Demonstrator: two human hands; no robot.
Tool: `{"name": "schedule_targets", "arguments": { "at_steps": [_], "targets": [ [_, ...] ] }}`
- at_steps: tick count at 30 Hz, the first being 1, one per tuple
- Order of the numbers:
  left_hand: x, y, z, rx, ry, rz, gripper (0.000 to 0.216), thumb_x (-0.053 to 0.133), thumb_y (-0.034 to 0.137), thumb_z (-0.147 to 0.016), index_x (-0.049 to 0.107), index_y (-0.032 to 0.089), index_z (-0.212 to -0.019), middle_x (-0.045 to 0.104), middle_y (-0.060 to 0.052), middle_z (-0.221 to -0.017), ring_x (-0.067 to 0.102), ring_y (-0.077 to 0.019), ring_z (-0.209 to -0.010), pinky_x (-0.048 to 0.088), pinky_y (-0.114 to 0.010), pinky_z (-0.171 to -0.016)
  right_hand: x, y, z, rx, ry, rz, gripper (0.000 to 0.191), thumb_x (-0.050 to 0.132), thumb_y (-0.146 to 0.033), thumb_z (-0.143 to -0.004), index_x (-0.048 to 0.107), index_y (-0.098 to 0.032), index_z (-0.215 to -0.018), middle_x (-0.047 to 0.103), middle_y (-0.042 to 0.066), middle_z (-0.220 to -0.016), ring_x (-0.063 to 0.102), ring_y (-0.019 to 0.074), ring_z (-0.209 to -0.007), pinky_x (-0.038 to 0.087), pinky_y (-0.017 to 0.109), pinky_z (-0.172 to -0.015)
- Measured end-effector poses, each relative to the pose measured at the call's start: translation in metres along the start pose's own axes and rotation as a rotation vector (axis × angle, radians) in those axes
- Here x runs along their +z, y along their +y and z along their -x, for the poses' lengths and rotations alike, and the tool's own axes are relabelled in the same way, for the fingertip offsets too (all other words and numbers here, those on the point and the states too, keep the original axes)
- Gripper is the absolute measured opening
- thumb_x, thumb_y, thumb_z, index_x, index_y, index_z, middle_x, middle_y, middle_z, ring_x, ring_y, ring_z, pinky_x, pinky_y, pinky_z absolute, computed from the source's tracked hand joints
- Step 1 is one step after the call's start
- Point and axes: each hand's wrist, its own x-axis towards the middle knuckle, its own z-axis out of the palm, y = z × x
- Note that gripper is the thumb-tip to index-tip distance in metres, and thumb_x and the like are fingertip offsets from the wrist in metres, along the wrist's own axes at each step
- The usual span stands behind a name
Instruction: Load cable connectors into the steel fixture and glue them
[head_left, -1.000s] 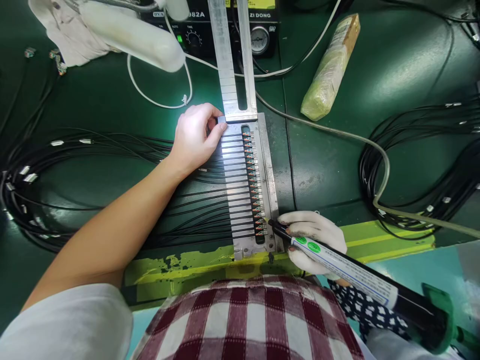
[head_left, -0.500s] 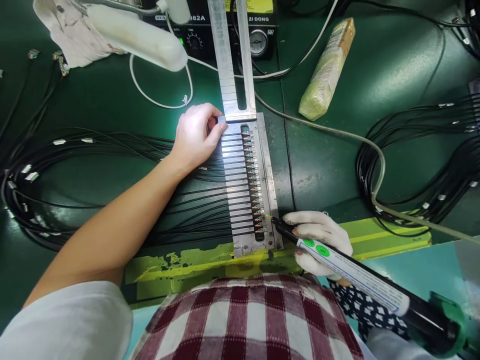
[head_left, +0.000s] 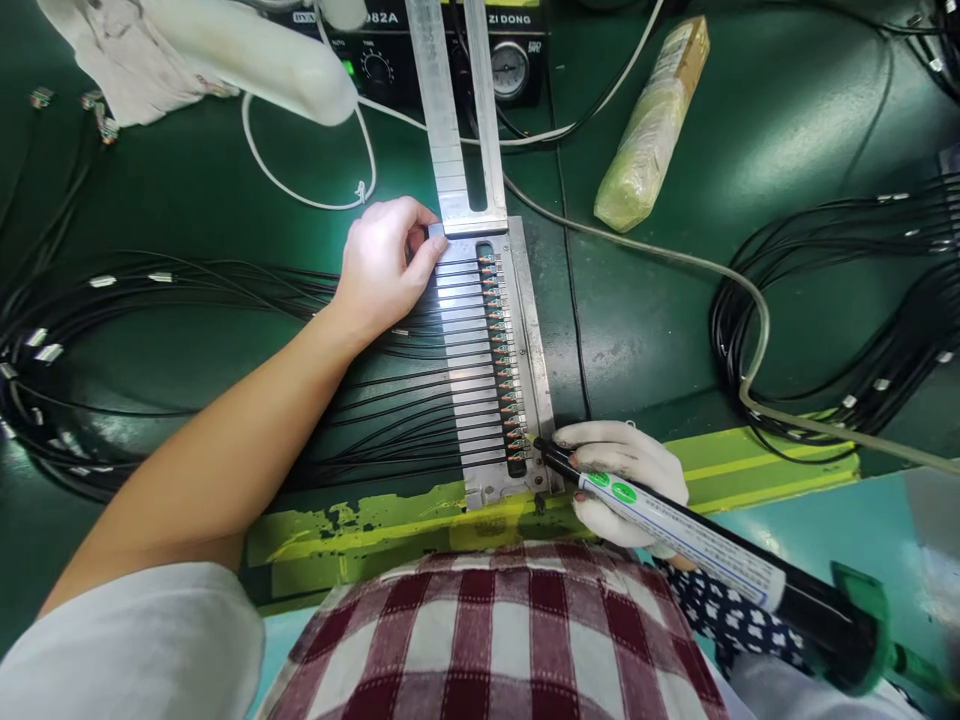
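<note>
A metal fixture (head_left: 534,330) lies on the green bench with several thin black cables (head_left: 397,400) clamped across it in a row, their small coloured ends lined up in a slot. My left hand (head_left: 386,262) rests at the fixture's far end, fingers curled on a small grey block (head_left: 436,231) beside an upright slotted metal rail (head_left: 457,110). My gloved right hand (head_left: 626,478) grips a long syringe-like dispenser (head_left: 690,535) with green stickers. Its black tip touches the near end of the row.
Bundles of black cable lie coiled at the left (head_left: 52,350) and right (head_left: 862,330). A wrapped yellowish roll (head_left: 652,120), a control box with a gauge (head_left: 510,68), a white lamp (head_left: 255,55) and a cloth (head_left: 112,70) sit at the back. A yellow strip (head_left: 360,530) edges the bench.
The dispenser tip has shifted slightly along the near end of the row. My left hand stays on the grey block. The view has moved a little.
</note>
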Motion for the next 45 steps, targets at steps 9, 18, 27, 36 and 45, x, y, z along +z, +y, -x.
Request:
{"name": "schedule_targets", "arguments": {
  "at_steps": [9, 18, 27, 36, 45],
  "targets": [
    [-0.0006, 0.0000, 0.0007, 0.018, 0.011, 0.009, 0.019, 0.062, 0.044, -0.088, 0.064, 0.027, -0.095, 0.063, -0.003, -0.078, 0.065, -0.0268, -0.090, 0.053, -0.044, -0.090, 0.0001, 0.0012, 0.0023, -0.016, -0.008, -0.003, 0.022, 0.070, -0.024, -0.081, 0.066, -0.019, -0.102, 0.076, 0.010, -0.099, 0.076, 0.0232, -0.086, 0.065, 0.032, -0.071],
    [-0.0006, 0.0011, 0.0005, 0.008, 0.002, 0.017, 0.022, 0.059, 0.049, -0.089, 0.063, 0.028, -0.095, 0.061, -0.003, -0.077, 0.063, -0.0266, -0.089, 0.051, -0.045, -0.091, -0.0003, -0.0013, -0.0003, -0.017, 0.005, -0.006, 0.020, 0.070, -0.021, -0.080, 0.066, -0.019, -0.100, 0.077, 0.009, -0.095, 0.076, 0.0220, -0.085, 0.065, 0.029, -0.075],
    [-0.0010, 0.0014, 0.0009, 0.008, -0.005, 0.010, 0.021, 0.060, 0.046, -0.090, 0.063, 0.027, -0.096, 0.061, -0.003, -0.078, 0.063, -0.0265, -0.091, 0.051, -0.044, -0.093, -0.0010, -0.0017, 0.0003, -0.007, 0.006, -0.005, 0.020, 0.069, -0.021, -0.080, 0.067, -0.018, -0.099, 0.077, 0.009, -0.093, 0.076, 0.0227, -0.085, 0.065, 0.031, -0.075],
    [-0.0006, -0.0010, 0.0005, 0.038, 0.013, -0.008, 0.023, 0.060, 0.049, -0.090, 0.064, 0.028, -0.098, 0.062, -0.003, -0.076, 0.065, -0.0258, -0.088, 0.053, -0.044, -0.090, -0.0010, 0.0016, 0.0011, -0.011, 0.008, -0.004, 0.024, 0.070, -0.022, -0.080, 0.066, -0.018, -0.103, 0.077, 0.009, -0.094, 0.076, 0.0242, -0.087, 0.066, 0.032, -0.074],
    [-0.0016, 0.0022, 0.0004, 0.022, 0.009, -0.001, 0.019, 0.061, 0.046, -0.089, 0.063, 0.027, -0.093, 0.062, -0.003, -0.076, 0.065, -0.0265, -0.088, 0.054, -0.044, -0.089, 0.0002, 0.0021, -0.0012, -0.013, -0.007, 0.000, 0.021, 0.069, -0.021, -0.082, 0.065, -0.018, -0.103, 0.076, 0.009, -0.091, 0.076, 0.0241, -0.089, 0.066, 0.032, -0.075]
  ]
}}
